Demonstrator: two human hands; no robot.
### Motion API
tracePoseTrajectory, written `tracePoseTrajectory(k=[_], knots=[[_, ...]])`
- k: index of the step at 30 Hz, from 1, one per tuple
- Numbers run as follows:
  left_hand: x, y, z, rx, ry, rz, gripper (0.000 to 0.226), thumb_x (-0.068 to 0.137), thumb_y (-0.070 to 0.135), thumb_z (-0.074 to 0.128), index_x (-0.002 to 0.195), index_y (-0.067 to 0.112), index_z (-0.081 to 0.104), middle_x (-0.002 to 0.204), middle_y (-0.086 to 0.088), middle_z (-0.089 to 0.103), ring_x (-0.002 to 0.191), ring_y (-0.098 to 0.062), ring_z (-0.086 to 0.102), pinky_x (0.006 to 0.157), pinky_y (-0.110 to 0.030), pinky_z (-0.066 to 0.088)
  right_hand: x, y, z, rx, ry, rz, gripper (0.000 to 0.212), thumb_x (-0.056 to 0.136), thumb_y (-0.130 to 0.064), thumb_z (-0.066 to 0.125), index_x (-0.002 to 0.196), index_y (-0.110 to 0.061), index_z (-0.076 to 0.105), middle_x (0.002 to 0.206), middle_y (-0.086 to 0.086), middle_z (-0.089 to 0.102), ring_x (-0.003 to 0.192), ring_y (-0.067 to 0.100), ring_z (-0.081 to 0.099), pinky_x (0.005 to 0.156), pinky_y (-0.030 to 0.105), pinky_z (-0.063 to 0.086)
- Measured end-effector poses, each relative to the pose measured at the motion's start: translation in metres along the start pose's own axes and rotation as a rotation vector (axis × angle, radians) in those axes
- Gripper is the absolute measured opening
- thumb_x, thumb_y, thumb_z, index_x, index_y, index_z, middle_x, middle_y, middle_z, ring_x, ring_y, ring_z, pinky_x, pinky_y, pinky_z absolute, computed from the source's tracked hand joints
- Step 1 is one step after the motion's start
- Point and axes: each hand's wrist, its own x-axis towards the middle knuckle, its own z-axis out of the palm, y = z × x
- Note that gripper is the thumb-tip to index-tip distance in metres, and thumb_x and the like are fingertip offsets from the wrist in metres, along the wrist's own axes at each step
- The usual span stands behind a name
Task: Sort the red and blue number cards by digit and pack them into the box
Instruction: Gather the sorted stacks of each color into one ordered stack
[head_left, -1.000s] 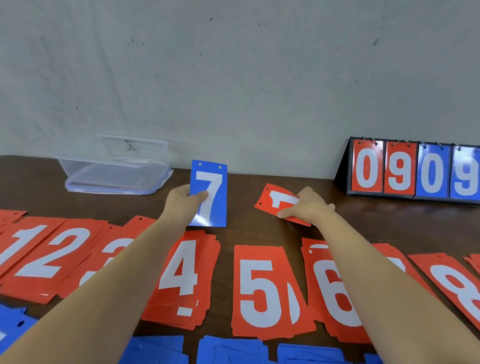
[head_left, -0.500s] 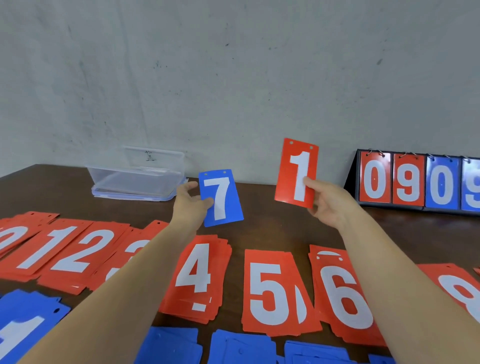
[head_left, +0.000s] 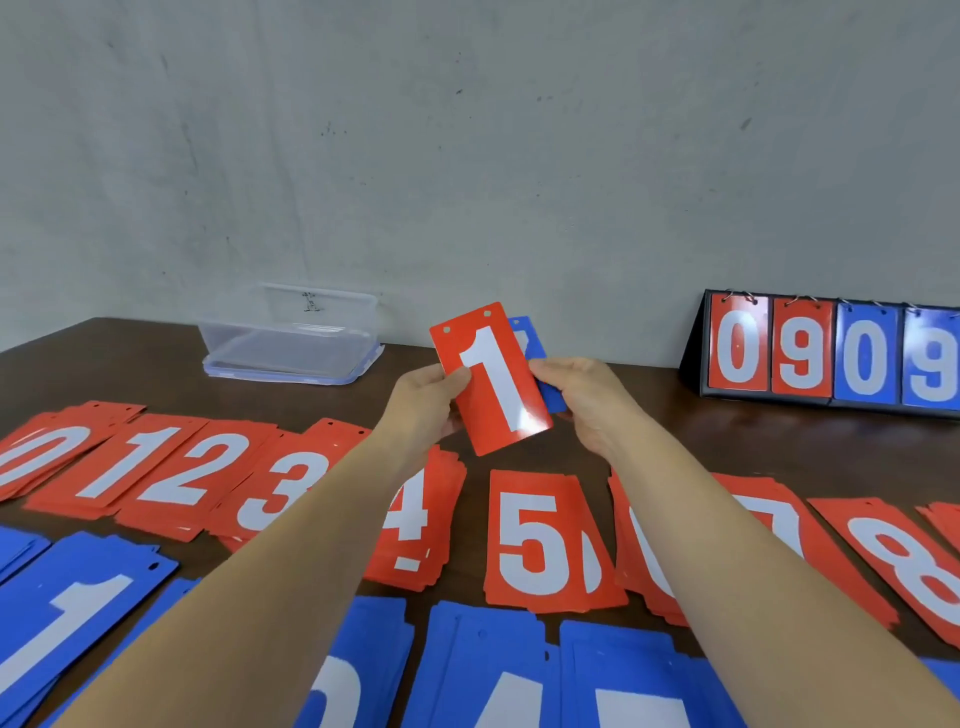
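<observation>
Above the table's middle I hold two cards together. The red 1 card (head_left: 493, 384) is in front, tilted, with my left hand (head_left: 423, 402) pinching its left edge, thumb on its face. The blue 7 card (head_left: 525, 335) sits behind it, mostly hidden. My right hand (head_left: 582, 395) grips at the right edge, where the blue card pokes out. Red piles lie in a row by digit: 0 (head_left: 36, 457), 1 (head_left: 130, 462), 2 (head_left: 197, 473), 3 (head_left: 280, 488), 4 (head_left: 415, 519), 5 (head_left: 540, 540), 7 (head_left: 774, 514), 8 (head_left: 904, 561). The clear plastic box (head_left: 291, 338) stands at the back left.
Blue piles, including a blue 1 pile (head_left: 72, 608), run along the near edge under my forearms. A black flip scoreboard (head_left: 831, 358) showing 0 9 0 9 stands at the back right against the grey wall. Dark bare table shows between the box and the scoreboard.
My right hand lifted the red 1 card off the table and brought it left. The two hands met, and the red 1 now covers the blue 7.
</observation>
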Motion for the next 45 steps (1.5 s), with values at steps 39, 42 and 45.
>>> tracePoseTrajectory(k=[39,42,45], knots=[[-0.005,0.015,-0.361,0.774,0.396,0.102,0.039,0.095,0.004,0.05,0.133,0.003,0.057,0.132,-0.015,0.061,0.122,-0.031,0.055,0.101,-0.036,0.042,-0.128,-0.011,0.162,0.003,0.712,0.008,0.025,0.094,-0.021,0.062,0.118,-0.014,0.061,0.118,0.006,0.063,0.103,0.02,0.059,0.082,0.034,0.045],[-0.009,0.01,-0.354,0.859,0.374,0.122,0.042,0.096,0.003,0.047,0.137,0.002,0.052,0.136,-0.017,0.057,0.125,-0.033,0.053,0.102,-0.038,0.043,-0.139,-0.006,0.158,-0.015,0.717,0.007,0.018,0.093,-0.023,0.063,0.11,-0.018,0.061,0.118,0.005,0.064,0.106,0.021,0.061,0.087,0.038,0.049],[-0.012,0.011,-0.347,0.935,0.388,0.151,0.043,0.096,0.001,0.047,0.139,0.002,0.051,0.14,-0.018,0.053,0.127,-0.034,0.051,0.101,-0.039,0.044,-0.155,-0.003,0.148,-0.013,0.737,0.003,0.021,0.092,-0.022,0.063,0.112,-0.017,0.062,0.116,0.005,0.066,0.104,0.022,0.063,0.091,0.038,0.051]])
